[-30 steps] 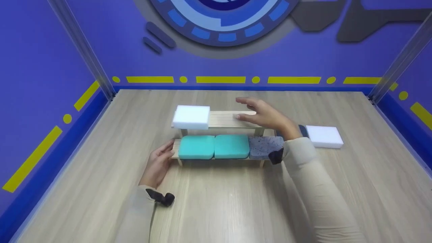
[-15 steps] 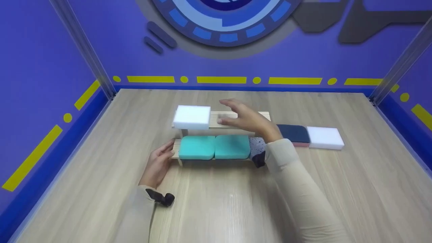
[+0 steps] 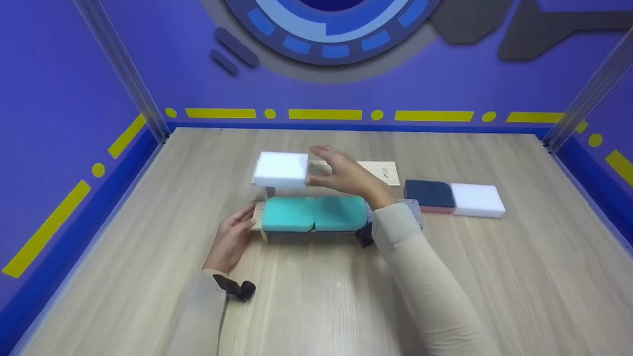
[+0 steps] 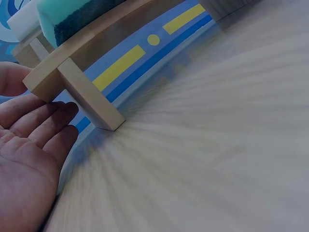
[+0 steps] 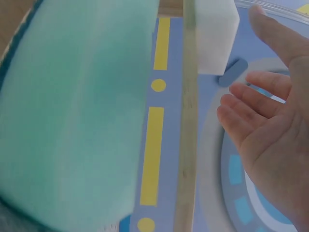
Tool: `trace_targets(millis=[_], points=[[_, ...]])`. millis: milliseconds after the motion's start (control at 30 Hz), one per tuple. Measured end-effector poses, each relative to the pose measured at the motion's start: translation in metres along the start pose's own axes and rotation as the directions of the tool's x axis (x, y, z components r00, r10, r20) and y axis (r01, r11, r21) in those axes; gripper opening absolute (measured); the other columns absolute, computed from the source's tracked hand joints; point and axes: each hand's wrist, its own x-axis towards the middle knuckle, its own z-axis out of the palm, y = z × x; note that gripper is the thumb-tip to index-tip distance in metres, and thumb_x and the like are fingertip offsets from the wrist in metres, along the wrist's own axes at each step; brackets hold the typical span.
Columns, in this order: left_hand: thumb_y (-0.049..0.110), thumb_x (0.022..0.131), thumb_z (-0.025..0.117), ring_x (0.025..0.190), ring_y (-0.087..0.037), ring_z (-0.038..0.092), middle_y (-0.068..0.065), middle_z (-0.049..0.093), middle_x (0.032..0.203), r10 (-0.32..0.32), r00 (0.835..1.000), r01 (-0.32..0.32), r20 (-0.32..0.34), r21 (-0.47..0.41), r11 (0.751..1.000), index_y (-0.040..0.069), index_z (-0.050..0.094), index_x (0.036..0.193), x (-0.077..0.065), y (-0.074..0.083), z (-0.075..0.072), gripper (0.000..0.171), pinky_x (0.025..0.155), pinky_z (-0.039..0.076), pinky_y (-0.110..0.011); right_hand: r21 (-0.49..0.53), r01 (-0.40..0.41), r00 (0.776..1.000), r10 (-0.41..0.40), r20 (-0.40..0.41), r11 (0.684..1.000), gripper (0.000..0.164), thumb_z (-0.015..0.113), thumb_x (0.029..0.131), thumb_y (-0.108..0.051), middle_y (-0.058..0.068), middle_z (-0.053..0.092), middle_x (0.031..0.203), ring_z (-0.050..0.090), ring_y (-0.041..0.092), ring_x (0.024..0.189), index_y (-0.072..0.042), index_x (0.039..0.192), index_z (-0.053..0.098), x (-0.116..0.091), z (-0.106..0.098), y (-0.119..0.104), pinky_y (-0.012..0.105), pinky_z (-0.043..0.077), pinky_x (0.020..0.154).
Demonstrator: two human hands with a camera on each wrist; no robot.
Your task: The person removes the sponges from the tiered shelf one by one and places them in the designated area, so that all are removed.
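A two-level wooden stand [image 3: 258, 217] is in the middle of the head view. My left hand [image 3: 231, 242] holds its lower board at the left end, thumb on top and fingers underneath, as the left wrist view shows. A white sponge [image 3: 281, 169] lies on the left end of the upper board. My right hand [image 3: 346, 173] hovers over that board with thumb and fingers spread, its fingertips right by the sponge's right side. On the lower board sit two turquoise sponges [image 3: 289, 214] side by side and a speckled grey sponge [image 3: 413, 210], partly hidden by my right wrist.
On the table to the right lie a dark-topped sponge with a reddish base [image 3: 429, 194] and a second white sponge [image 3: 477, 200], side by side. Blue walls with yellow markings [image 3: 324, 115] close off the back and sides.
My right hand has moved left along the upper board to the white sponge, uncovering the dark-topped sponge and the board's right end. My left hand has stayed on the lower board.
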Motion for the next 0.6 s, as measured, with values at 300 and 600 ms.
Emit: trace_targets(millis=[300,600], points=[[-0.003,0.095,0.044,0.145,-0.026,0.024,-0.019,0.027,0.156,0.001,1.000,-0.001,0.002,-0.002,1.000,-0.006,0.028,0.147,-0.002,0.000,-0.001,0.054,0.119,0.020,-0.037,0.002,-0.003,1.000,0.003,0.001,1.000,0.085,0.072,0.084,-0.040,0.009,0.028,0.158,0.027,0.026,0.145,-0.011,0.152,0.029,0.010,0.014,-0.003,0.041,0.024,0.119],[-0.003,0.095,0.044,0.144,-0.026,0.026,-0.019,0.028,0.156,-0.004,1.000,0.004,0.000,0.000,1.000,-0.005,0.029,0.147,-0.001,0.000,0.001,0.054,0.120,0.018,-0.041,0.019,0.027,0.999,-0.027,-0.020,0.999,0.078,0.073,0.085,-0.031,0.012,0.039,0.151,0.039,0.024,0.137,-0.004,0.147,0.036,0.016,0.022,-0.003,0.036,0.033,0.115]])
